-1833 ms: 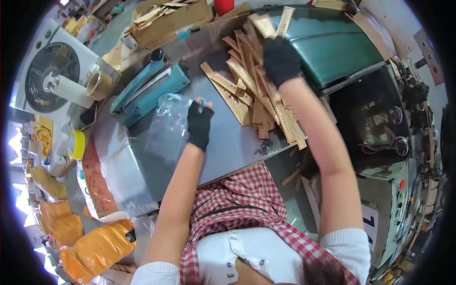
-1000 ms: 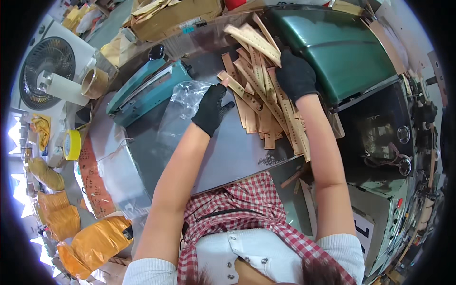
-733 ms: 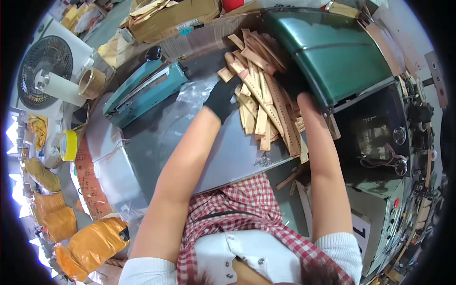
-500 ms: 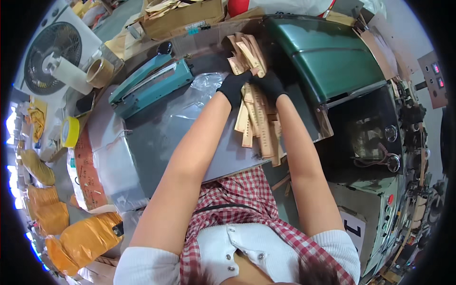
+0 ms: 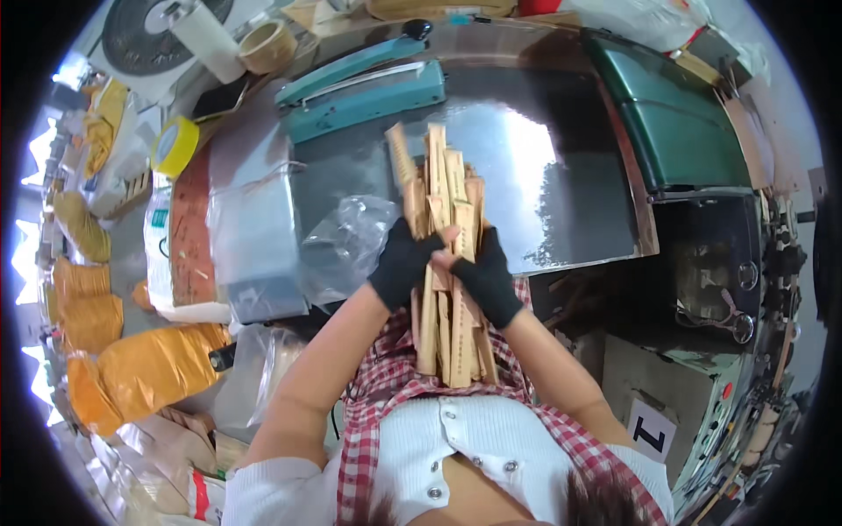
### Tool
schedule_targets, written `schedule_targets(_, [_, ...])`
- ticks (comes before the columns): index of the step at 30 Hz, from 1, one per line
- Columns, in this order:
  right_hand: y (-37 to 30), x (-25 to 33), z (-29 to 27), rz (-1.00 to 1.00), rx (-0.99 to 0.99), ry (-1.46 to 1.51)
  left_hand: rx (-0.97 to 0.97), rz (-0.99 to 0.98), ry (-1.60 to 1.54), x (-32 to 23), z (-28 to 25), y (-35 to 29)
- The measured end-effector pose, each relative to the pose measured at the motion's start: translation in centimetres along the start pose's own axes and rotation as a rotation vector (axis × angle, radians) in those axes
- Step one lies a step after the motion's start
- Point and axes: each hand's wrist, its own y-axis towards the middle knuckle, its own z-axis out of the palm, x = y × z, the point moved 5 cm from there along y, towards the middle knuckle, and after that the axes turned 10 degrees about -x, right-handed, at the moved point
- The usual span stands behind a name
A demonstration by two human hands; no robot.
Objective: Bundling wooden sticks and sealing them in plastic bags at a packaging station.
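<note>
A loose bundle of pale wooden strips [image 5: 462, 342], marked with rows of small dark signs, is held upright along my middle, over my lap and the table's near edge. My left hand [image 5: 399, 263], in a black fingerless glove, wraps the bundle's left side. From the right, my right hand [image 5: 487, 279], gloved alike, closes around it, and the thumbs meet in front. The strips' ends are uneven, and one leans out at the upper left. Beside my left hand lies a crumpled clear plastic bag [image 5: 351, 232] on the dark table [image 5: 342, 167].
A teal bag sealer [image 5: 373, 101] stands at the table's back. Far right is a dark green metal cover [image 5: 680, 123], with scissors [image 5: 741, 326] below it. Yellow tape [image 5: 175, 147] and a stack of clear film [image 5: 254, 228] sit at left, orange packages [image 5: 162, 364] lower down.
Both hands have drawn the bundle from the table's far right side back toward my body. My view has shifted, and the strips now stand over my lap.
</note>
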Motion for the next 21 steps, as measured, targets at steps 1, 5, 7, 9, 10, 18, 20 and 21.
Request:
schedule_targets(1, [1.4,-0.5,1.1,0.123,0.084,0.176,0.052,-0.115,-0.146,-0.6,1.1,0.5])
schedule_targets(5, [3.4,0.5,3.3,0.469,0.474,0.644,0.303,-0.323,-0.363,-3.4,1.2,0.0])
schedule_targets(7, [2.9,1.7,4.0,0.518,0.594,0.748,0.199,-0.369,-0.435,-3.6,0.4,-1.4])
schedule_targets(9, [4.3,2.3,5.0,0.283,0.532,0.627,0.096,-0.121,-0.304,-4.3,0.0,-1.6])
schedule_targets(10, [5.1,3.0,5.1,0.054,0.464,0.506,-0.01,0.122,-0.169,-5.5,-0.4,-1.3])
schedule_targets(18, [8.3,6.3,0.6,-0.619,0.431,-0.059,0.124,0.582,0.175,-18.0,-0.2,-2.4])
schedule_targets(20, [8.4,9.9,1.7,-0.516,0.484,0.225,0.157,0.537,0.18,-17.3,-0.9,-0.6])
schedule_targets(21, [8.2,12.5,2.9,-0.399,0.537,0.513,0.207,0.304,-0.064,-16.5,-0.7,0.2])
